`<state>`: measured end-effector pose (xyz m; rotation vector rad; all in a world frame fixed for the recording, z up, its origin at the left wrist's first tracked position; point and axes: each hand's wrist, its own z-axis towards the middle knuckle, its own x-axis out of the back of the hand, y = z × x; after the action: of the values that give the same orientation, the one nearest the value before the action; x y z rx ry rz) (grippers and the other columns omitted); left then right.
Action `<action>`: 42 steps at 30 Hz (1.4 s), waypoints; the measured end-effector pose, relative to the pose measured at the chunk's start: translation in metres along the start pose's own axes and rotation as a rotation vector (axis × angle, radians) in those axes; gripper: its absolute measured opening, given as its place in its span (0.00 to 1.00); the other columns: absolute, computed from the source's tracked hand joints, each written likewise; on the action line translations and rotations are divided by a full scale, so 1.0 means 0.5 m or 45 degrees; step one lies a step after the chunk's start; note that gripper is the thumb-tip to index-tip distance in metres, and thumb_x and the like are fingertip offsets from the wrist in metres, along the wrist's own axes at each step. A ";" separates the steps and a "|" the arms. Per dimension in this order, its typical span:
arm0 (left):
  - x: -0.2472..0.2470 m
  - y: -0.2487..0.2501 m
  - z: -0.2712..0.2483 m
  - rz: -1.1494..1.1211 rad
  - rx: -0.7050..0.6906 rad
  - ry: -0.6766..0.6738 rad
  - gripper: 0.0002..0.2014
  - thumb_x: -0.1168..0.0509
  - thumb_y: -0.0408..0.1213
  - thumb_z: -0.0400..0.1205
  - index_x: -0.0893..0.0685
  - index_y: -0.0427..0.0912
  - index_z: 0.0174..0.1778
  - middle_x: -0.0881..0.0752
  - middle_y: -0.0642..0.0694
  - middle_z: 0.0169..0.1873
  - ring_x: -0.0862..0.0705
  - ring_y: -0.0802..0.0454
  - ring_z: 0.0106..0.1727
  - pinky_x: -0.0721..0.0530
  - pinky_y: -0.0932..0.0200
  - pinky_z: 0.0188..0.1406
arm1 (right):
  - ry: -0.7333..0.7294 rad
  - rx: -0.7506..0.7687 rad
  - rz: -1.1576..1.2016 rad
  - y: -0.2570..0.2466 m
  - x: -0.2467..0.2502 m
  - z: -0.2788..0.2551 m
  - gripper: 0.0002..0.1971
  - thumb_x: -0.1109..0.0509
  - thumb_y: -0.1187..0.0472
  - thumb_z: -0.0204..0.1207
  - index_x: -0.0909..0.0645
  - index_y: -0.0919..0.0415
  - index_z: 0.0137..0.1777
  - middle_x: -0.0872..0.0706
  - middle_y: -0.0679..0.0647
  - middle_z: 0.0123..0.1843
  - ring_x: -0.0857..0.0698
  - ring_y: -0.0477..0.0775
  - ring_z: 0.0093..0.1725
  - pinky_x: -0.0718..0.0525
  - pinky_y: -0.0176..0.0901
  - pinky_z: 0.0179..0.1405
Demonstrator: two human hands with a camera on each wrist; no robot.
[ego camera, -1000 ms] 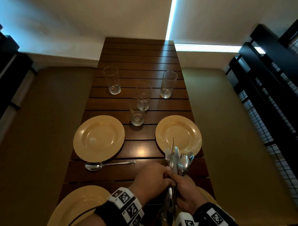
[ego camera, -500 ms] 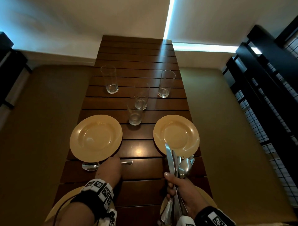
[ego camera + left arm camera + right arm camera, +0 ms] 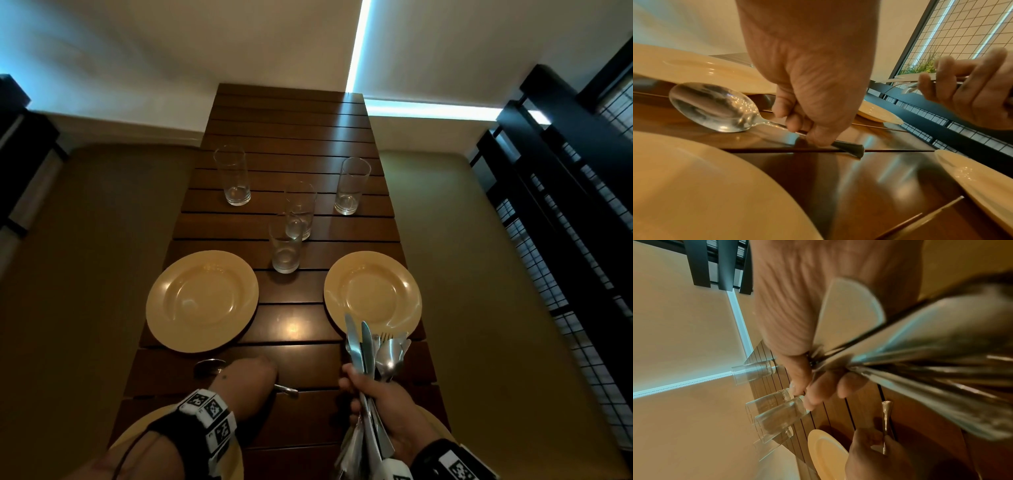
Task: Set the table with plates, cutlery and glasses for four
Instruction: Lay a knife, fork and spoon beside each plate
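the left hand [image 3: 248, 378] is lowered onto the slatted wooden counter [image 3: 291, 137], just in front of the far left plate [image 3: 202, 300]. its grip is clamped on the handle of a spoon [image 3: 715, 108]: in the left wrist view the fingertips [image 3: 795, 125] pinch the handle near its middle, while the bowl lies on the counter, facing up, close beside the rim of that plate. the flared handle end [image 3: 289, 390] projects to the right of the hand.

the right hand [image 3: 387, 407] is raised above the near right part of the counter. its grip is clamped on a bundle of cutlery [image 3: 373, 353], fingers wrapped around the handles. knife blades, fork tines and spoon bowls fan upward out of the fist and overlap the near edge of the far right plate [image 3: 373, 294] in the head view. whether the bundle touches that plate cannot be determined. the number of pieces in the bundle cannot be determined.

four clear glasses stand upright on the counter beyond the plates:
- one at far left [image 3: 233, 178]
- one at far right [image 3: 351, 186]
- two near the centre line, one [image 3: 299, 210] directly behind the other [image 3: 285, 245], close together

two further plates are partly visible at the near edge: one beneath the left forearm [image 3: 126, 442], one beneath the right hand [image 3: 978, 178].

a dark railing with wire mesh [image 3: 565, 240] runs along the right side.
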<state>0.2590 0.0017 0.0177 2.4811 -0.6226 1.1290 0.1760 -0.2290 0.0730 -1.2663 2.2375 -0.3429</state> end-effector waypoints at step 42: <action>0.152 0.126 -0.071 -3.146 -0.257 -0.282 0.24 0.44 0.48 0.89 0.16 0.39 0.75 0.18 0.31 0.73 0.18 0.34 0.72 0.23 0.33 0.74 | -0.079 0.997 -0.430 -0.119 -0.194 -0.105 0.15 0.16 0.46 0.63 0.11 0.52 0.44 0.08 0.52 0.43 0.08 0.54 0.47 0.10 0.56 0.55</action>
<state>0.2489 -0.0534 0.1064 1.2372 1.7257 -0.3043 0.2286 -0.1803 0.1759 -1.1608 1.5538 -1.1515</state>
